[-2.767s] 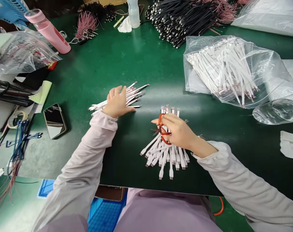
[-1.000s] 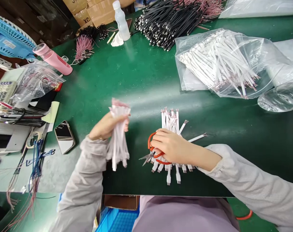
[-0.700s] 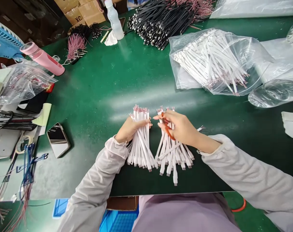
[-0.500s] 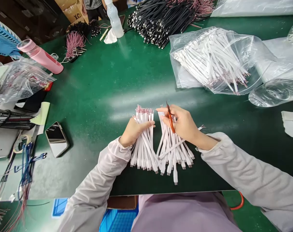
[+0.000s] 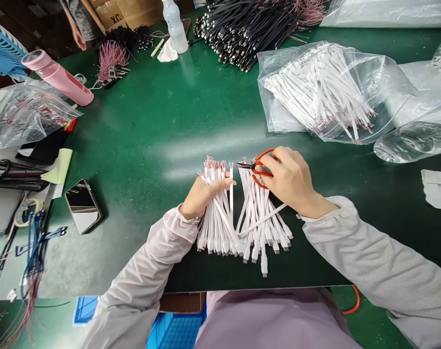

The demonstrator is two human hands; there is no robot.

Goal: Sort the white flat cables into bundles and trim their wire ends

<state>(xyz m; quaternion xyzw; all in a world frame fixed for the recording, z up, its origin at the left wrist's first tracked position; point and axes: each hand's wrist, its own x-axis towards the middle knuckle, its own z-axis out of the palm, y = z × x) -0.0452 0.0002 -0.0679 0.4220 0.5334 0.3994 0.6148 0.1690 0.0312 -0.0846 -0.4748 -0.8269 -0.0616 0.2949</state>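
My left hand (image 5: pixel 204 193) is wrapped round a bundle of flat white cables (image 5: pixel 216 220), thumb across the front. Pink wire ends stick up at the bundle's top, and white plugs fan out at its bottom. One cable stands slightly apart beside my thumb. My right hand (image 5: pixel 291 177) grips orange-handled pliers or cutters (image 5: pixel 257 168), their dark jaws pointing left, close to that cable's wire ends. Whether the jaws touch the wires I cannot tell. Below my right hand a second pile of white cables (image 5: pixel 261 220) lies on the green table, one cable crossing it diagonally.
Further back lie a clear bag of white cables (image 5: pixel 318 92) and a heap of black cables (image 5: pixel 242 34). A phone (image 5: pixel 83 206), a pink bottle (image 5: pixel 58 77) and blue cables (image 5: pixel 38 247) are on the left. A clear spray bottle (image 5: pixel 175 29) stands behind. Another person's hand (image 5: pixel 79 39) shows top left.
The orange tool has swung from upright in my right fingers to pointing left, its jaws now near the left bundle. One cable has separated at my left thumb. The person behind has shifted left.
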